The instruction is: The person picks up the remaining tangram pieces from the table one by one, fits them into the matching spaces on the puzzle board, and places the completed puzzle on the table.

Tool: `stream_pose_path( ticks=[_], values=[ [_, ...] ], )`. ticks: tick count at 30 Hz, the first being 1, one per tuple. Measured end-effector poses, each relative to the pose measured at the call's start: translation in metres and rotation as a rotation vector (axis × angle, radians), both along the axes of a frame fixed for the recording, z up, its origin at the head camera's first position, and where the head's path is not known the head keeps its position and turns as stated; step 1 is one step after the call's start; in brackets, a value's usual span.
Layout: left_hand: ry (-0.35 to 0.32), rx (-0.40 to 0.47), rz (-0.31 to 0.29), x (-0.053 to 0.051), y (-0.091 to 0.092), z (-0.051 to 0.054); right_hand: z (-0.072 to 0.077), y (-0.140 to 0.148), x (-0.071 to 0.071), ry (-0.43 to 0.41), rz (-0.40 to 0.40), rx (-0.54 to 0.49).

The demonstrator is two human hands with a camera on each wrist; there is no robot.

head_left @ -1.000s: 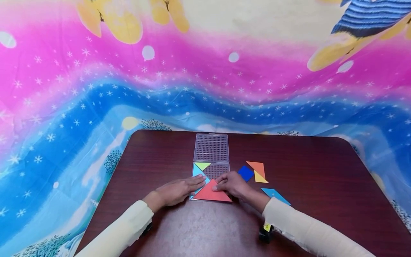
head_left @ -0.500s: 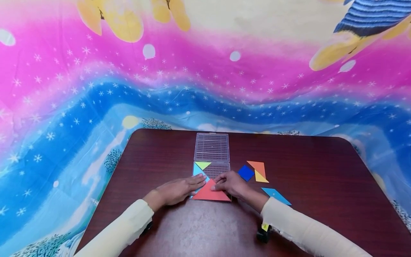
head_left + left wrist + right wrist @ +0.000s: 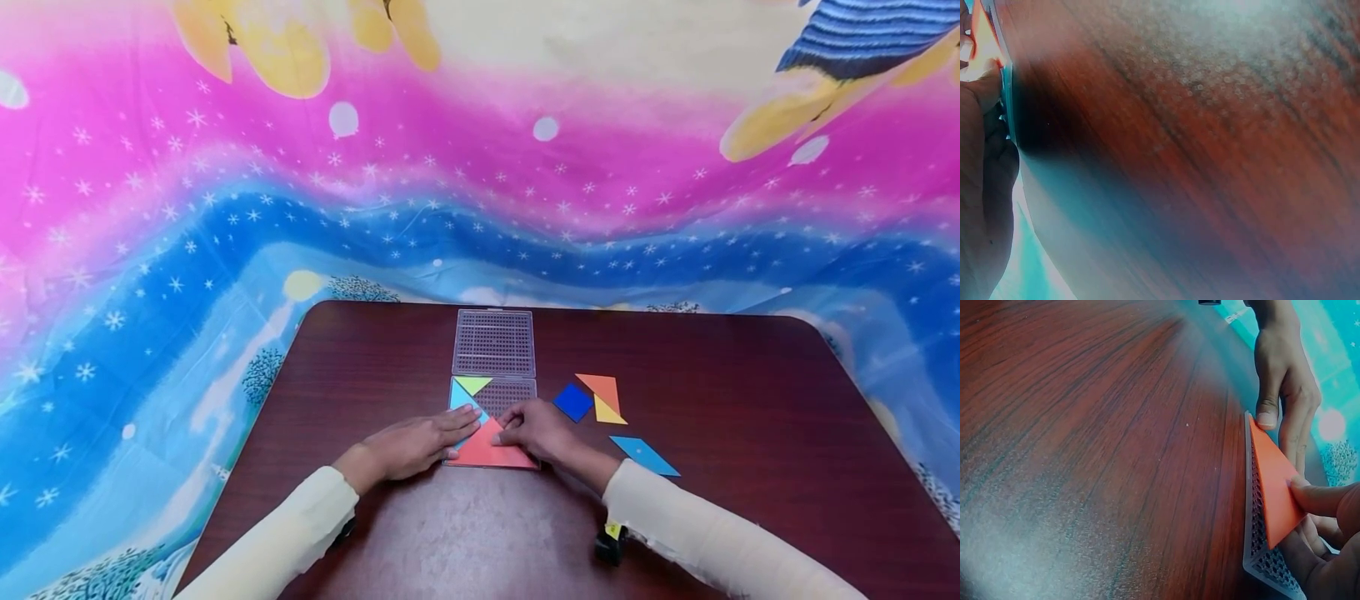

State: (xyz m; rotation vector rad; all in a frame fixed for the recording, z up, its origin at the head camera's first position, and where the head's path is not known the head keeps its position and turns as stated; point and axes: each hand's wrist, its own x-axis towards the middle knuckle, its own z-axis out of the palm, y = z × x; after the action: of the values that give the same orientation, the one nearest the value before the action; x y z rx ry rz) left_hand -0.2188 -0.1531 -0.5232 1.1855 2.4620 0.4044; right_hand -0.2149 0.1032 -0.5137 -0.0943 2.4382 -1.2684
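A clear, gridded plastic case (image 3: pixel 513 398) stands unfolded on the table. In its near half lie a light-blue triangle (image 3: pixel 462 399) and a small green triangle (image 3: pixel 473 385). My left hand (image 3: pixel 405 447) rests on the light-blue triangle with its fingers extended; its thumb is by the left corner of a big red triangle tangram piece (image 3: pixel 487 450). My right hand (image 3: pixel 543 429) pinches that red piece near its top. In the right wrist view the red triangle (image 3: pixel 1274 481) tilts over the case, its long edge slightly above the grid. Part of the light-blue triangle is hidden.
Right of the case lie a dark-blue square (image 3: pixel 573 403), an orange triangle (image 3: pixel 604 390), a yellow triangle (image 3: pixel 607 411) and a blue parallelogram (image 3: pixel 645 456). The case's lid half (image 3: pixel 493 343) lies behind. A patterned cloth (image 3: pixel 480 192) hangs beyond the brown table (image 3: pixel 720 392).
The red triangle has shifted slightly left and lower into the case's near part, with my right hand moving along. My left hand has stayed in place.
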Motion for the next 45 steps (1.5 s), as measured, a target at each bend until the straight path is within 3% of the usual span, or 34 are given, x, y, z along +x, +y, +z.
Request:
stream_pose_path(
  ticks=[11, 18, 31, 37, 45],
  values=[
    [0.009, -0.006, -0.002, 0.0011, 0.0008, 0.0006, 0.0073, -0.0032, 0.0006, 0.049, 0.014, 0.123],
    [0.028, -0.021, -0.013, 0.0010, 0.0018, 0.0009, 0.0035, -0.0028, -0.0004, 0.098, 0.034, 0.130],
    [0.045, -0.029, -0.009, 0.0012, 0.0019, 0.0014, 0.0062, -0.0054, -0.0020, 0.239, 0.134, 0.204],
    [0.050, -0.033, 0.003, 0.0021, 0.0020, 0.0011, 0.0096, -0.0076, -0.0029, 0.264, 0.184, 0.246],
    [0.061, -0.040, 0.007, 0.0018, 0.0026, 0.0001, 0.0103, -0.0096, -0.0043, 0.260, 0.186, 0.266]
  ],
)
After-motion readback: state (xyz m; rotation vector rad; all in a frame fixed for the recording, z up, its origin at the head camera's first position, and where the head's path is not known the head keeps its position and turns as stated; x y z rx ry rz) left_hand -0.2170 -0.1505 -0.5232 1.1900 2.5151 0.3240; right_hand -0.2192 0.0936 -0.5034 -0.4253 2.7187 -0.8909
